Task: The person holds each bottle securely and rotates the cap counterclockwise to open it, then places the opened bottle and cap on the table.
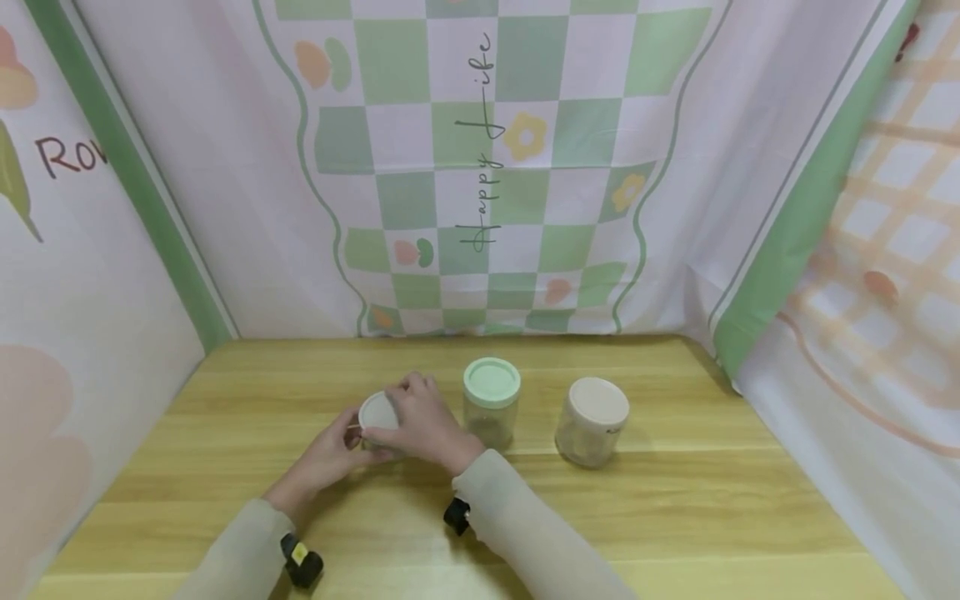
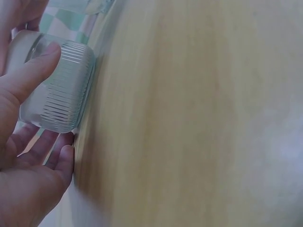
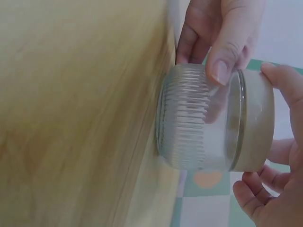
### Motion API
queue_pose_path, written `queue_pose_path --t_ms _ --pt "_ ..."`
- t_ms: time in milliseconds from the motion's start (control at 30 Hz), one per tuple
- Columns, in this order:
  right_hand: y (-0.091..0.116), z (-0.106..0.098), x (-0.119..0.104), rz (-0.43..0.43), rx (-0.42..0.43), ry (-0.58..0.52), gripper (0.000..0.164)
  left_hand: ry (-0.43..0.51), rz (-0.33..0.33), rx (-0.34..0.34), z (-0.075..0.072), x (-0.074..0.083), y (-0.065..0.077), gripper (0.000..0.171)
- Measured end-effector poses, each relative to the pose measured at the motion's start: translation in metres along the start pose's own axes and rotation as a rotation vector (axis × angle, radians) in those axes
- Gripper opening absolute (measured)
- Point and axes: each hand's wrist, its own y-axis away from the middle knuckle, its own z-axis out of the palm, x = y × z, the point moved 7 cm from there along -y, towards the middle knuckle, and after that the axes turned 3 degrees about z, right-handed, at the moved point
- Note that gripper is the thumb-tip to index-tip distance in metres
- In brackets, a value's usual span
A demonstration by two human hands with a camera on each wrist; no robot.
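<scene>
A ribbed clear glass jar (image 3: 184, 120) stands on the wooden table with an off-white lid (image 1: 377, 412) on its top. My left hand (image 1: 332, 452) holds the glass body from the side, its thumb (image 2: 39, 68) lying against the glass above the ribs. Over the lid's rim curl the fingers of my right hand (image 1: 427, 422), with the thumb on the near side. In the right wrist view the lid sits straight on the jar's mouth, and a thin line runs round the glass just below it.
Right of my hands stands a glass jar with a mint green lid (image 1: 491, 382). Farther right is another jar with a pale cream lid (image 1: 598, 401). Behind the wooden table (image 1: 675, 517) hangs a green and white checked cloth (image 1: 465, 200); printed cloths flank both sides.
</scene>
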Motion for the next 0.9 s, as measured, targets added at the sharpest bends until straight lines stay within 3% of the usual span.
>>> queue_pose_path --t_ms 900 --pt "-0.0057 0.0034 0.011 -0.072 -0.241 -0.242 0.069 0.037 0.082 -0.054 0.0013 0.0 -0.0017 0.08"
